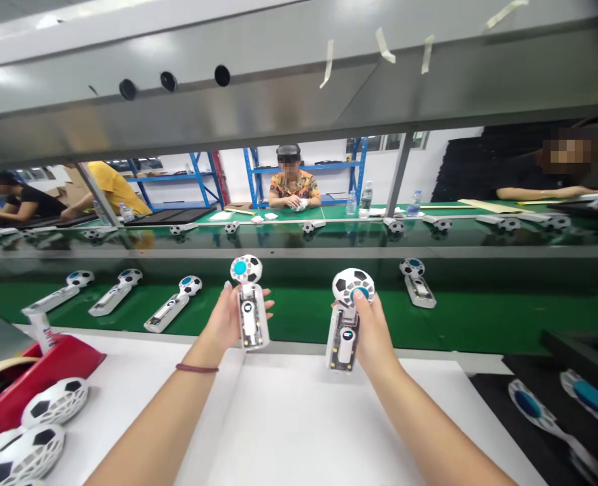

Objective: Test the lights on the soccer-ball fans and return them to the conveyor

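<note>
My left hand [223,317] grips the clear handle of a small soccer-ball-patterned handheld fan [252,317], its ball head up with a blue centre showing. My right hand [372,331] grips a matching fan [343,341] with its thumb and fingers near the blue centre of the head. Electronics are visible through both handles. Both fans are held just above the front edge of a white work table [299,432]. Several similar fans [172,304] lie on a green conveyor belt [481,324] just beyond my hands.
A red holder [50,378] and loose soccer-patterned shells [55,401] sit at the left. Blue-centred parts lie on a black tray [532,418] at the right. A metal shelf [299,81] runs overhead. Across the belt, a co-worker [291,189] handles a white item.
</note>
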